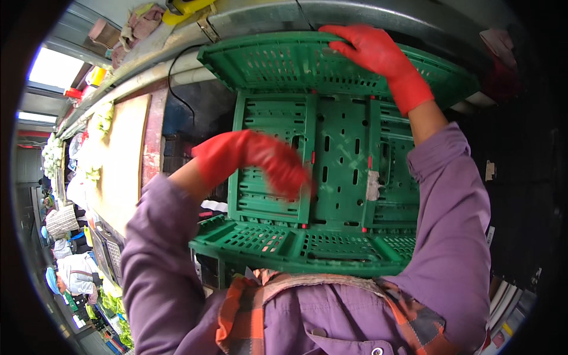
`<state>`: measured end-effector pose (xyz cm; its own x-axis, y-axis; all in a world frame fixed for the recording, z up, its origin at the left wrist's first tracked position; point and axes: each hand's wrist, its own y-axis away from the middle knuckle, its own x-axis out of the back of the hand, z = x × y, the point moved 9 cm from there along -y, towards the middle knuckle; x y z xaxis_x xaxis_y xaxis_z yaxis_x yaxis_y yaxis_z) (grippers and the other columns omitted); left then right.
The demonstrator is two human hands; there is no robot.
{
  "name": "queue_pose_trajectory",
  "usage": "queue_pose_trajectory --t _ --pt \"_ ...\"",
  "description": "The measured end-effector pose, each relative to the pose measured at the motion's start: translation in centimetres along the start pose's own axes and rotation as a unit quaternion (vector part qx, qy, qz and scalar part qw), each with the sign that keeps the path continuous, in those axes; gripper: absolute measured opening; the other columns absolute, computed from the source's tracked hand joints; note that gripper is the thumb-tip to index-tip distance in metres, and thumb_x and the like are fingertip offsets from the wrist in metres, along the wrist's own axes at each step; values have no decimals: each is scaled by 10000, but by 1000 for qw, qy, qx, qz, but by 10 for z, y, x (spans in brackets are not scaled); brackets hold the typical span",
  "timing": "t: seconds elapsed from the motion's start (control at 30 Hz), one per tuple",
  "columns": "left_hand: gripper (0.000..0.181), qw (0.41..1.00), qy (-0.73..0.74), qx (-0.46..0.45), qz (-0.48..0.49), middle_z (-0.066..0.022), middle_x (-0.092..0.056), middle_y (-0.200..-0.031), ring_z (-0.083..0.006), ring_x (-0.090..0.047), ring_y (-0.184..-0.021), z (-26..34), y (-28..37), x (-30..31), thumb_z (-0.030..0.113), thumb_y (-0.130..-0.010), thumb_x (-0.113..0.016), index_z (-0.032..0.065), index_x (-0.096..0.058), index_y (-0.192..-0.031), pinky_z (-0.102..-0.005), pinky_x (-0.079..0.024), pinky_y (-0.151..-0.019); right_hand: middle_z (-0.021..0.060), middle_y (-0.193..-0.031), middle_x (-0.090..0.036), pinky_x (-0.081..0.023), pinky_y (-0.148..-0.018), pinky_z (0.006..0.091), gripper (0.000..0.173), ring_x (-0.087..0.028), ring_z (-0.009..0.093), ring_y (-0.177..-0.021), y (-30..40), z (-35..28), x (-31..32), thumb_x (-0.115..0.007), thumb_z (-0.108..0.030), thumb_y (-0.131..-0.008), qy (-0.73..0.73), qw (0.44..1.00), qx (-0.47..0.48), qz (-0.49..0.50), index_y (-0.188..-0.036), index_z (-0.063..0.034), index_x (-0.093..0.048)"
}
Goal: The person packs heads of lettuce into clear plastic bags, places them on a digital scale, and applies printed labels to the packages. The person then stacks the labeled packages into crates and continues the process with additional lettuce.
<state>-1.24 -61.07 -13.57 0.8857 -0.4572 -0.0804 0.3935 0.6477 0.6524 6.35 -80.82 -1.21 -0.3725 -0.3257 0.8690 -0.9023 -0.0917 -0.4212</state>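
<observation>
A green folding plastic crate point(341, 155) lies before me, its two long side walls raised and tilted outward. Both end panels, left point(270, 199) and right, lie folded down over the base. My right hand point(372, 53), in a red rubber glove, rests on the top rim of the far wall, fingers over the edge. In a matching glove, my left hand point(284, 168) is blurred above the left end panel; whether it touches the crate cannot be told. A torn whitish label point(373, 185) sticks near the right panel's inner edge.
Behind the crate runs a metal ledge point(266, 20) with a black cable point(171, 75) hanging from it. To the left stand a pale board point(126, 155) with leafy vegetables point(103, 120) and, farther off, people point(75, 270) at work. Dark stacked containers point(510, 177) are on the right.
</observation>
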Motion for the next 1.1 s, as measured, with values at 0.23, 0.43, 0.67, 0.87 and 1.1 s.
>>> queue_pose_trajectory --t 0.23,0.43,0.67,0.87,1.1 --pt "830 789 -375 128 470 -121 -56 -1509 -343 -47 -1386 -49 -63 28 413 -767 -588 207 -152 -1443 -665 -146 -1009 104 -781 -610 -452 -645 416 332 -570 313 -758 9 12 8 -607 -285 -806 -17 995 2 94 -1117 -169 -588" --pt "936 781 -362 145 487 -119 -61 -1509 -355 -47 -1384 12 -16 27 66 -651 -599 260 -139 -1443 -667 -144 -1008 114 -764 -598 -453 -652 415 336 -560 320 -752 7 -5 11 -605 -279 -810 7 991 48 126 -1118 -146 -588" --pt "853 474 -346 452 672 -236 -451 -1295 -308 -456 -1189 -98 398 17 133 -733 -641 38 -157 -1428 -351 -401 -951 98 -980 -608 -463 -765 407 407 -570 292 -934 8 2 5 -594 -226 -811 113 992 -51 -18 -1210 -166 -538" --pt "720 752 37 171 635 -190 -516 -1224 -228 -595 -912 -54 235 25 231 -810 -677 122 -282 -1402 -370 -464 -820 119 -1315 -453 -284 -1017 545 571 -369 314 -1268 102 -128 -51 -603 -225 -764 -69 966 220 -119 -1306 -126 -454" --pt "571 793 -33 191 578 -195 -590 -1049 -320 -595 -918 -51 208 25 158 -872 -443 77 -230 -1394 -518 -429 -870 67 -1186 -559 -200 -1019 621 380 -498 231 -1123 255 -135 -72 -560 -353 -790 -23 863 152 -481 -1087 -121 -602"
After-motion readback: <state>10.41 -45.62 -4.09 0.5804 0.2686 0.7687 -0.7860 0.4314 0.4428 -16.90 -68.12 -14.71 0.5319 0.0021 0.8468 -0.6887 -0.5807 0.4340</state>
